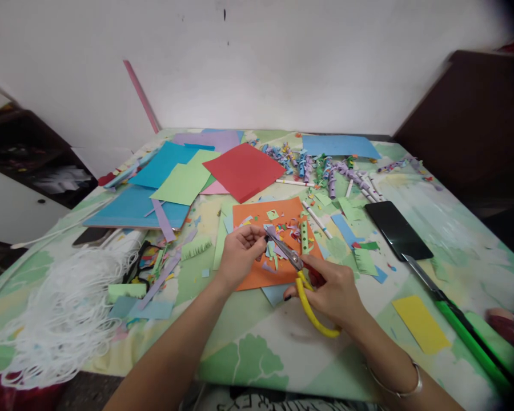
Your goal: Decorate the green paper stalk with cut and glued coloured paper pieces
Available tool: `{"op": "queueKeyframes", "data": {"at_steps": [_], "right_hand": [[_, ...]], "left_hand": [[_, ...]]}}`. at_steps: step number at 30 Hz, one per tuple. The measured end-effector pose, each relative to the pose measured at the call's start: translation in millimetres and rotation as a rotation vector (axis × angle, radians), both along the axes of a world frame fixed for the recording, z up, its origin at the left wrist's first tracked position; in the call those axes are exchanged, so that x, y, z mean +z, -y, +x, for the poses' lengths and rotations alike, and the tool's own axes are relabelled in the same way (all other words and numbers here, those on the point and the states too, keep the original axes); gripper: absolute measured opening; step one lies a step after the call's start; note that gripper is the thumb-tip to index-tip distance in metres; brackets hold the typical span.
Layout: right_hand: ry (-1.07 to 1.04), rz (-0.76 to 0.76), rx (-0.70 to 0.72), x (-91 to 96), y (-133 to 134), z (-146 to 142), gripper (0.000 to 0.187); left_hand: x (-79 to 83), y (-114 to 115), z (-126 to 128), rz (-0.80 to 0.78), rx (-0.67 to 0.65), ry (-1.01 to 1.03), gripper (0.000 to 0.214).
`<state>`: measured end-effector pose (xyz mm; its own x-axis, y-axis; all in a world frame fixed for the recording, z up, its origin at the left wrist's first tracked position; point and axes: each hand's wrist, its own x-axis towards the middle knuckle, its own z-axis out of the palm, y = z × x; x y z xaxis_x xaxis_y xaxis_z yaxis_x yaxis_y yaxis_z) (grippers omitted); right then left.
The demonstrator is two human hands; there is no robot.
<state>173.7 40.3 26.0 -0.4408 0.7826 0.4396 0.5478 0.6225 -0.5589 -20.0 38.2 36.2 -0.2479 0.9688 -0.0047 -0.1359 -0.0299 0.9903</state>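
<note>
My right hand (332, 288) grips a pair of scissors (307, 305) with yellow handles, and the blades point away to the left. At their tips, a small purple paper piece (272, 230) is pinched in my left hand (243, 251); the fingers partly hide it. I cannot tell whether the blades touch the paper. Both hands are over an orange paper sheet (251, 279) strewn with tiny coloured scraps. A green paper roll with dark spots (304, 237) lies on the right part of that sheet.
Coloured sheets, among them a red sheet (245, 171), lie at the back. White cord (64, 308) is heaped at the left. Decorated paper tubes (332, 180) lie behind. Right are a black phone (398, 230), a green-handled cutter (458, 322) and a yellow sheet (420, 324).
</note>
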Motion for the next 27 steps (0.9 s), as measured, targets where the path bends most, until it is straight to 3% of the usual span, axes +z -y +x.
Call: {"op": "queueKeyframes", "data": {"at_steps": [6,15,21,27], "right_hand": [[0.01,0.049,0.035,-1.6,-0.9,1.4,0.045],[0.018,0.061,0.082,2.0,0.1,1.8,0.042],[0.042,0.068,0.101,2.1,0.0,3.2,0.037],[0.066,0.074,0.106,-0.9,1.2,4.8,0.047]], "left_hand": [[5.9,-1.9,-13.8,-0.021,-0.124,-0.109,0.01],[8.1,-1.9,-28.9,-0.049,-0.271,-0.189,0.011],[7.0,-1.5,-36.0,-0.044,-0.328,-0.234,0.008],[8.7,-0.1,-42.3,-0.07,-0.382,-0.316,0.009]]}}
